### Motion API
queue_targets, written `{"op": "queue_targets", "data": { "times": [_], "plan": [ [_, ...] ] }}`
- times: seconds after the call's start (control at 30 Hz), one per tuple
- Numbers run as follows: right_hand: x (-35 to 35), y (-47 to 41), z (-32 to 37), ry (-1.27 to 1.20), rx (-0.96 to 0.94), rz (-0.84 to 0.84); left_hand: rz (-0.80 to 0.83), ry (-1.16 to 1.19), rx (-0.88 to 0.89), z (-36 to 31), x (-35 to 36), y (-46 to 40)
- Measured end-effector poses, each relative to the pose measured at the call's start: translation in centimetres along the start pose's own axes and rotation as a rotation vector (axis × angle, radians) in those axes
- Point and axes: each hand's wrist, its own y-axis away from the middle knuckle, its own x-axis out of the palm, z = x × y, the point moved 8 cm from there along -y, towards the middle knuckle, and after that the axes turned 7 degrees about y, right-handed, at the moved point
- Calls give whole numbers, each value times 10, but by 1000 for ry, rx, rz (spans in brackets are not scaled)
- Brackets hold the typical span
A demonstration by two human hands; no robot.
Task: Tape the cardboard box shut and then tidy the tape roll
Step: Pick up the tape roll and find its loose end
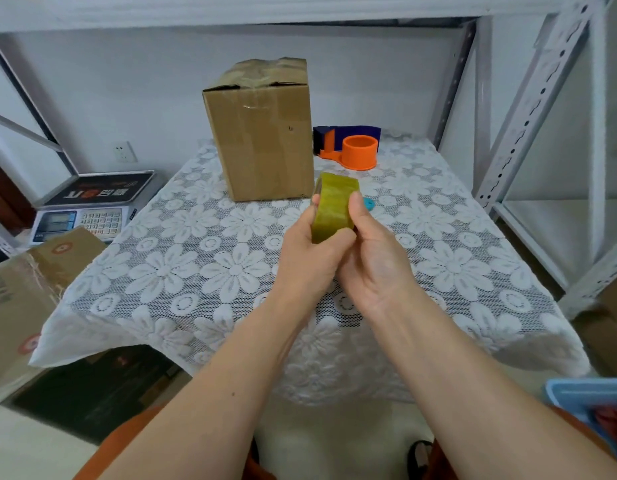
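My left hand (308,252) and right hand (371,258) are both closed around the tape roll (334,206), fingers curled on its sides, holding it above the table (196,258) with its lace flower cloth. Beyond my hands stands the box (262,133), flaps folded down; right of it, a dispenser (352,147). Far left sits a scale (88,209); metal shelving (528,116) frames the room.

Table (203,271) covered by white floral lace cloth (456,265). On it: cardboard box (262,133) upright at far side; orange-and-blue tape dispenser (352,147) just right of box; small teal object (368,203), mostly hidden.
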Motion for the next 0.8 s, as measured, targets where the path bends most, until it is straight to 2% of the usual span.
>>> {"op": "queue_targets", "data": {
  "times": [0.43,0.6,0.8],
  "plan": [
    [1,2,0,6,-19,-14,-22,55,33,0,-3,-3],
    [-1,2,8,7,-54,-1,106,46,-1,1,4,-4],
    [-3,0,6,-45,-16,-4,128,-48,-7,5,4,-7]
  ]
}}
